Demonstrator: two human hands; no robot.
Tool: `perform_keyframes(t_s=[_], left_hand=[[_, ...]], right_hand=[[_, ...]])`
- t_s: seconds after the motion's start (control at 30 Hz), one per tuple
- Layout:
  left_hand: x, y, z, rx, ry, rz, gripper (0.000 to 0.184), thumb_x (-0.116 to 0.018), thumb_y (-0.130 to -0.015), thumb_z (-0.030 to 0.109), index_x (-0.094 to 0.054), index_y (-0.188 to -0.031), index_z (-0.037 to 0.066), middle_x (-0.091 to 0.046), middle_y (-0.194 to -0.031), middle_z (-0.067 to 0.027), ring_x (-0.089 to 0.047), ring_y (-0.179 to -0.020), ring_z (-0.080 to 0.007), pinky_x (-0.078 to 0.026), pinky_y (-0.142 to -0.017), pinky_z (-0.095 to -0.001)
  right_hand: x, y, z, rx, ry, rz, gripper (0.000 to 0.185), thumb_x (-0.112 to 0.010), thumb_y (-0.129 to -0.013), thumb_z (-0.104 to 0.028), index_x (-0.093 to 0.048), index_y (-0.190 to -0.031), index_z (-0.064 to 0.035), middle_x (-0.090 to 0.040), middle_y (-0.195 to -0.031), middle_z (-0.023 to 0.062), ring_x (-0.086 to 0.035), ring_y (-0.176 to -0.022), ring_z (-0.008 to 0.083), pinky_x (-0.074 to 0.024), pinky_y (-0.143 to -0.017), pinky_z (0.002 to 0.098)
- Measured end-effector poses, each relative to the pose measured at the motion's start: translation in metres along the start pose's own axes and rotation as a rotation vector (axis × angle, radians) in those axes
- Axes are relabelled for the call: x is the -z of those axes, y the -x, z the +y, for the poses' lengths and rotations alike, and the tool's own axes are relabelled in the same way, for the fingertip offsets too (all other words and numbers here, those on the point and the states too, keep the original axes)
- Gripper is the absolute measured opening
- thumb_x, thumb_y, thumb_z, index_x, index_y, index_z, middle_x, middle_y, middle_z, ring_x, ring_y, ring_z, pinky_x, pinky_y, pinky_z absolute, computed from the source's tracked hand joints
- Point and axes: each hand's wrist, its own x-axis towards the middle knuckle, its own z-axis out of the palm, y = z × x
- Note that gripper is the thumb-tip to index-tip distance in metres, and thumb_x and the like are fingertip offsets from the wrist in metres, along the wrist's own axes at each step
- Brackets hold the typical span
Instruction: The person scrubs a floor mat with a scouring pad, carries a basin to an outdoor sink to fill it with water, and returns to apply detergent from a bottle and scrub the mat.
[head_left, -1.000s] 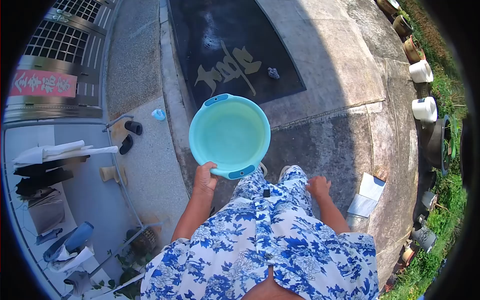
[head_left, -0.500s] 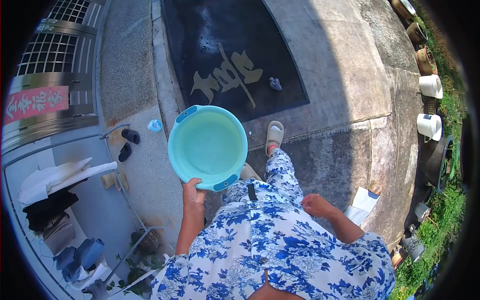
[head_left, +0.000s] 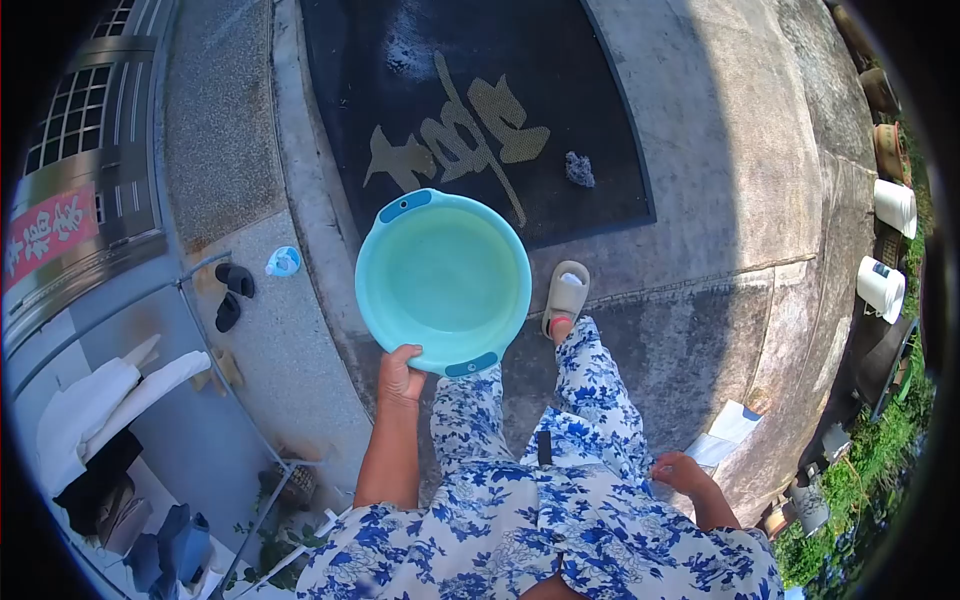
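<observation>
My left hand [head_left: 402,374] grips the near rim of a turquoise plastic basin [head_left: 445,275], thumb over the edge and fingers underneath. Darker blue handle patches mark two opposite sides of its rim. The basin is held out in front of my legs; whether its pale inside holds water is hard to tell. My right hand [head_left: 680,470] hangs beside my right thigh with its fingers curled, and no object shows in it. Ahead on the ground lies a dark mat [head_left: 480,120] with large tan characters, a whitish foamy patch [head_left: 408,45] and a grey scrunched clump [head_left: 579,169].
A blue-and-white bottle [head_left: 283,261] and black slippers [head_left: 234,281] sit on the left paving. Clothes [head_left: 110,410] hang on a metal rack at lower left. White buckets [head_left: 881,288] and pots line the right edge beside grass. A paper-like sheet [head_left: 724,433] lies near my right hand.
I have stepped forward, so the mat appears closer. My left hand has carried the basin along, still gripping its rim. My right hand has swung slightly outward and lower in view.
</observation>
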Motion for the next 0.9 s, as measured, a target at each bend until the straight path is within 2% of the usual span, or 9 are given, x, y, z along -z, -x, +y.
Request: perform_keyframes(t_s=[0.07,0.13,0.2,0.3,0.5,0.7,0.77,0.8,0.9], left_hand=[[0.0,-0.05,-0.01,0.03,-0.028,-0.01,0.062,-0.053,-0.067,-0.007,-0.045,-0.128,-0.001,-0.055,-0.119,-0.0147,-0.054,-0.115,-0.0324,-0.046,-0.1,-0.0469],[-0.004,-0.1,-0.018,0.058,-0.074,-0.062,0.059,-0.054,-0.067,-0.006,-0.047,-0.126,-0.003,-0.055,-0.117,-0.015,-0.056,-0.111,-0.0309,-0.047,-0.097,-0.0451],[-0.001,-0.151,-0.033,0.087,-0.091,-0.075,0.058,-0.054,-0.067,-0.006,-0.047,-0.124,-0.003,-0.056,-0.115,-0.0145,-0.056,-0.109,-0.0302,-0.048,-0.096,-0.0443],[-0.003,-0.224,-0.055,0.104,-0.113,-0.071,0.054,-0.054,-0.067,-0.006,-0.049,-0.121,-0.002,-0.056,-0.112,-0.0128,-0.058,-0.104,-0.0281,-0.05,-0.091,-0.0424],[-0.002,-0.328,-0.088,0.085,-0.205,-0.087,0.055,-0.058,-0.066,-0.003,-0.05,-0.121,-0.002,-0.059,-0.108,-0.0122,-0.06,-0.097,-0.0269,-0.051,-0.082,-0.0411],[-0.013,-0.394,-0.101,0.083,-0.313,-0.145,0.056,-0.058,-0.066,0.001,-0.05,-0.122,0.0,-0.059,-0.106,-0.0108,-0.06,-0.092,-0.0233,-0.051,-0.072,-0.0359],[-0.017,-0.399,-0.102,0.068,-0.322,-0.155,0.055,-0.058,-0.067,0.001,-0.05,-0.122,0.0,-0.059,-0.106,-0.0107,-0.06,-0.091,-0.0228,-0.052,-0.071,-0.0353],[-0.019,-0.4,-0.102,0.05,-0.327,-0.162,0.055,-0.057,-0.067,0.001,-0.05,-0.122,0.0,-0.059,-0.106,-0.0106,-0.06,-0.09,-0.0224,-0.052,-0.07,-0.0346],[-0.029,-0.397,-0.092,0.025,-0.363,-0.147,0.054,-0.057,-0.068,0.001,-0.049,-0.122,0.0,-0.059,-0.106,-0.0105,-0.061,-0.089,-0.0222,-0.053,-0.07,-0.0341]], right_hand=[[0.011,-0.029,-0.001,0.001,-0.073,0.128,0.02,-0.071,-0.074,-0.017,-0.071,-0.091,-0.0072,-0.068,-0.096,0.0126,-0.061,-0.1,0.0295,-0.0466,-0.088,0.0388],[0.022,-0.072,-0.006,-0.207,-0.335,0.391,0.023,-0.071,-0.078,-0.015,-0.068,-0.099,-0.0051,-0.068,-0.094,0.0105,-0.063,-0.095,0.0243,-0.0477,-0.086,0.0348],[0.031,-0.139,-0.019,-0.214,-0.525,0.417,0.025,-0.068,-0.082,-0.015,-0.066,-0.104,-0.0031,-0.067,-0.094,0.0097,-0.063,-0.093,0.0196,-0.0484,-0.084,0.0313],[0.034,-0.27,-0.024,0.008,-0.395,0.517,0.027,-0.066,-0.085,-0.015,-0.064,-0.11,-0.0035,-0.067,-0.098,0.0098,-0.064,-0.093,0.0189,-0.0499,-0.083,0.0317],[0.065,-0.473,-0.14,0.295,-0.167,0.57,0.038,-0.064,-0.084,-0.016,-0.058,-0.12,-0.0033,-0.063,-0.114,0.0175,-0.062,-0.105,0.0287,-0.049,-0.09,0.0376],[0.101,-0.572,-0.19,0.284,-0.176,0.677,0.047,-0.066,-0.081,-0.014,-0.053,-0.125,-0.0014,-0.057,-0.121,0.0206,-0.056,-0.112,0.0321,-0.0444,-0.097,0.0392],[0.104,-0.589,-0.191,0.455,0.099,0.956,0.062,-0.07,-0.076,-0.014,-0.045,-0.132,-0.0037,-0.047,-0.132,0.0212,-0.047,-0.121,0.0366,-0.0396,-0.103,0.0416],[0.107,-0.597,-0.192,0.445,0.088,0.968,0.062,-0.07,-0.076,-0.014,-0.045,-0.132,-0.0037,-0.047,-0.132,0.0212,-0.047,-0.121,0.0366,-0.0396,-0.103,0.0416],[0.132,-0.607,-0.206,0.423,0.166,1.271,0.078,-0.075,-0.072,-0.017,-0.036,-0.139,-0.0076,-0.034,-0.143,0.0212,-0.038,-0.127,0.0399,-0.0353,-0.106,0.0441]])
